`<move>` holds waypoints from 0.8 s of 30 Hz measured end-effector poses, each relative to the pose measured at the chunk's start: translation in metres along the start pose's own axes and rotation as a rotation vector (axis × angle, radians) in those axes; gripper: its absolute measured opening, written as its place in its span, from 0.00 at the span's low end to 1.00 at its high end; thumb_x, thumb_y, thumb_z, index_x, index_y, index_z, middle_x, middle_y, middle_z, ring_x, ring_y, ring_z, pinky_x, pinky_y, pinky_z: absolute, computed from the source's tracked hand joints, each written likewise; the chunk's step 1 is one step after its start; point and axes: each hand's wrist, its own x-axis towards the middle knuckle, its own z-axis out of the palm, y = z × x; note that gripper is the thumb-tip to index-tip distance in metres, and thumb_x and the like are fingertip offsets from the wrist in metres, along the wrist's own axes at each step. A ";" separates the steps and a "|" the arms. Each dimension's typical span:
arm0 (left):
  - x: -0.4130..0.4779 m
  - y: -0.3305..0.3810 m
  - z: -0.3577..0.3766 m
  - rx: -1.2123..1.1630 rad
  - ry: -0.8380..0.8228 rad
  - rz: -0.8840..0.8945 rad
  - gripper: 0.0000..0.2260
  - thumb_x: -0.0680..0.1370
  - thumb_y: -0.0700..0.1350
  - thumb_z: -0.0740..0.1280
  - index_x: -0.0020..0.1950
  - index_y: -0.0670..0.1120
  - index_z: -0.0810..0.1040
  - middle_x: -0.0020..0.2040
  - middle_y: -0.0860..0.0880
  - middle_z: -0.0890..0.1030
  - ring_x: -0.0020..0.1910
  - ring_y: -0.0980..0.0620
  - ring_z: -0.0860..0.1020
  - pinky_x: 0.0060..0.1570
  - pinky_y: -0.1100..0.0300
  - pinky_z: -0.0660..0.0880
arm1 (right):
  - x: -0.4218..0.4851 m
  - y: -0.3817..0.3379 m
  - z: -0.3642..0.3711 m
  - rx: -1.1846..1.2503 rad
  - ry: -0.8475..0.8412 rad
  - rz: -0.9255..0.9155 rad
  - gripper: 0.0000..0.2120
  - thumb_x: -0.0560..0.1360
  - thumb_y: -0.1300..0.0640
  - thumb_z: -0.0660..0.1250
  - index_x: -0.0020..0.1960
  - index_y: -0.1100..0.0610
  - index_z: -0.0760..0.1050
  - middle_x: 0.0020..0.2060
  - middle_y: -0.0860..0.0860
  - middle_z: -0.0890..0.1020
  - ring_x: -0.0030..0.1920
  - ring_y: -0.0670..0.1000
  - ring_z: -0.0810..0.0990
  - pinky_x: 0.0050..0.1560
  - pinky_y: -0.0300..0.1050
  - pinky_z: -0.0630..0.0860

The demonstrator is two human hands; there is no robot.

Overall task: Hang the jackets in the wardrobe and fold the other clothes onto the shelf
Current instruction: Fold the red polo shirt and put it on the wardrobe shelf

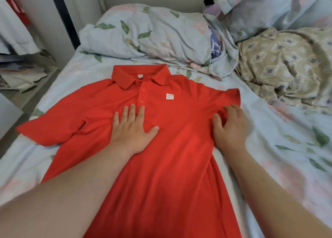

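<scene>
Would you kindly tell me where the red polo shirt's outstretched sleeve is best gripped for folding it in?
Pinch the sleeve at its cuff hem, coming from the outer left: it lies flat, spread away from the red polo shirt, its edge free on the bedsheet. The left hand is nearest.

Red polo shirt (161, 157), front up, spread flat on bed

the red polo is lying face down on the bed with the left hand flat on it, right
Not quite. The red polo lies face up: the head view shows its buttons and chest logo. The left hand does rest flat on it, on the bed.
</scene>
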 end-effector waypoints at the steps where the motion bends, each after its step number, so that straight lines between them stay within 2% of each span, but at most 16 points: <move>1: -0.004 0.000 -0.004 -0.006 -0.041 0.013 0.43 0.71 0.74 0.41 0.81 0.52 0.43 0.81 0.45 0.47 0.80 0.46 0.44 0.76 0.44 0.41 | -0.022 -0.001 -0.011 0.012 -0.052 -0.030 0.21 0.75 0.51 0.65 0.62 0.65 0.76 0.64 0.63 0.75 0.67 0.62 0.71 0.71 0.55 0.65; 3: -0.017 -0.001 -0.008 -0.024 -0.103 0.058 0.41 0.74 0.72 0.43 0.81 0.50 0.42 0.81 0.45 0.45 0.80 0.46 0.43 0.77 0.46 0.40 | -0.074 0.005 -0.031 -0.033 -0.157 -0.099 0.17 0.74 0.55 0.69 0.59 0.63 0.79 0.60 0.61 0.77 0.63 0.61 0.74 0.67 0.51 0.68; 6: -0.054 -0.009 -0.008 -0.069 -0.115 0.133 0.37 0.78 0.67 0.44 0.81 0.49 0.43 0.81 0.45 0.44 0.80 0.49 0.42 0.77 0.50 0.40 | -0.145 0.014 -0.060 -0.149 -0.294 -0.202 0.22 0.73 0.46 0.65 0.62 0.57 0.79 0.58 0.52 0.78 0.61 0.53 0.75 0.65 0.46 0.71; 8: -0.092 -0.021 -0.009 -0.083 -0.105 0.188 0.34 0.79 0.65 0.46 0.81 0.50 0.44 0.81 0.46 0.45 0.80 0.51 0.43 0.77 0.53 0.40 | -0.183 0.017 -0.075 -0.192 -0.301 -0.217 0.21 0.72 0.45 0.65 0.61 0.53 0.79 0.58 0.49 0.78 0.59 0.51 0.74 0.63 0.46 0.71; 10: -0.127 -0.036 -0.005 -0.087 -0.103 0.205 0.32 0.80 0.63 0.46 0.81 0.51 0.44 0.81 0.48 0.45 0.80 0.52 0.43 0.77 0.55 0.40 | -0.207 0.019 -0.082 -0.211 -0.255 -0.206 0.15 0.71 0.48 0.70 0.55 0.54 0.81 0.53 0.50 0.79 0.53 0.53 0.77 0.59 0.49 0.74; 12: -0.161 -0.053 -0.004 -0.080 -0.099 0.199 0.32 0.81 0.63 0.46 0.81 0.51 0.44 0.81 0.50 0.45 0.79 0.54 0.42 0.77 0.56 0.38 | -0.220 0.014 -0.086 -0.229 -0.230 -0.098 0.08 0.72 0.54 0.73 0.49 0.56 0.80 0.46 0.52 0.79 0.47 0.56 0.78 0.53 0.52 0.76; 15: -0.200 -0.077 -0.003 -0.100 -0.122 0.168 0.31 0.82 0.62 0.46 0.81 0.52 0.41 0.81 0.51 0.43 0.78 0.56 0.40 0.76 0.57 0.36 | -0.223 0.001 -0.092 -0.211 -0.298 0.135 0.05 0.78 0.55 0.67 0.46 0.57 0.77 0.45 0.53 0.76 0.49 0.58 0.77 0.53 0.51 0.74; 18: -0.233 -0.099 -0.008 -0.063 -0.098 0.081 0.32 0.81 0.63 0.46 0.81 0.50 0.42 0.81 0.50 0.45 0.79 0.53 0.42 0.77 0.54 0.39 | -0.217 0.002 -0.108 -0.271 -0.350 0.248 0.10 0.81 0.55 0.60 0.50 0.60 0.77 0.50 0.57 0.79 0.53 0.58 0.78 0.56 0.50 0.72; 21: -0.267 -0.122 -0.010 -0.026 -0.040 -0.112 0.36 0.78 0.66 0.42 0.81 0.49 0.47 0.81 0.47 0.49 0.80 0.48 0.46 0.76 0.50 0.41 | -0.209 0.012 -0.130 -0.368 -0.328 0.386 0.14 0.81 0.54 0.57 0.57 0.60 0.77 0.56 0.58 0.79 0.58 0.58 0.78 0.60 0.48 0.73; 23: -0.287 -0.132 -0.013 -0.030 -0.022 -0.215 0.37 0.78 0.68 0.46 0.81 0.47 0.51 0.81 0.44 0.53 0.80 0.46 0.50 0.76 0.48 0.45 | -0.214 0.016 -0.140 -0.457 -0.353 0.420 0.15 0.81 0.52 0.56 0.59 0.57 0.76 0.59 0.56 0.77 0.59 0.56 0.78 0.61 0.47 0.74; 24: -0.293 -0.134 -0.015 -0.054 -0.003 -0.257 0.37 0.78 0.67 0.51 0.80 0.45 0.56 0.79 0.42 0.58 0.79 0.44 0.55 0.75 0.46 0.51 | -0.220 0.015 -0.142 -0.495 -0.359 0.403 0.14 0.81 0.52 0.56 0.59 0.57 0.75 0.58 0.55 0.77 0.58 0.56 0.78 0.60 0.47 0.73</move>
